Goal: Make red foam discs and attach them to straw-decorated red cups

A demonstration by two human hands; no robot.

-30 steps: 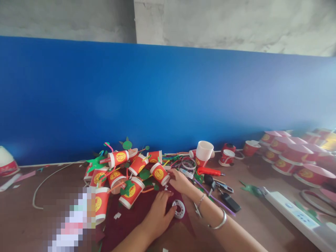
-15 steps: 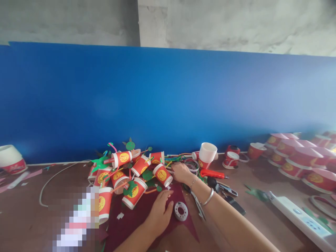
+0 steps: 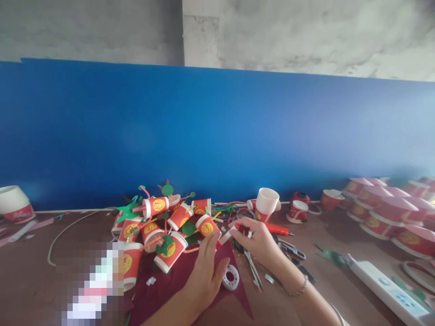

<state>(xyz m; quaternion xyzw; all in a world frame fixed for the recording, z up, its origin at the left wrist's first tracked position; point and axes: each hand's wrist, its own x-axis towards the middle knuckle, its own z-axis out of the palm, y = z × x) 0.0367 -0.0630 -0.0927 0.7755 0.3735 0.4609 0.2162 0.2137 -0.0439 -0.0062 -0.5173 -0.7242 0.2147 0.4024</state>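
Observation:
My right hand (image 3: 253, 235) pinches a small white and red strip (image 3: 228, 235) over the dark red sheet (image 3: 190, 290). Beside it is my left hand (image 3: 205, 267), fingers extended and thumb apart, close to the strip's lower end; whether it touches the strip is unclear. A white tape roll (image 3: 231, 277) lies by my left thumb. Just left of my hands is a heap of red paper cups (image 3: 171, 251) with yellow emblems, green paper pieces and coloured strips. Scissors (image 3: 253, 267) lie below my right hand.
A white cup (image 3: 268, 199) stands behind a red-orange tool (image 3: 278, 229). Small red cups and a ring sit further right. Pink-topped red cups (image 3: 394, 206) are stacked at the right, above a white power strip (image 3: 387, 287). A blue panel (image 3: 217, 136) runs along the back.
My right hand has come back from the pile of strips and cords toward my left hand and now holds a small strip. My left hand has moved slightly up.

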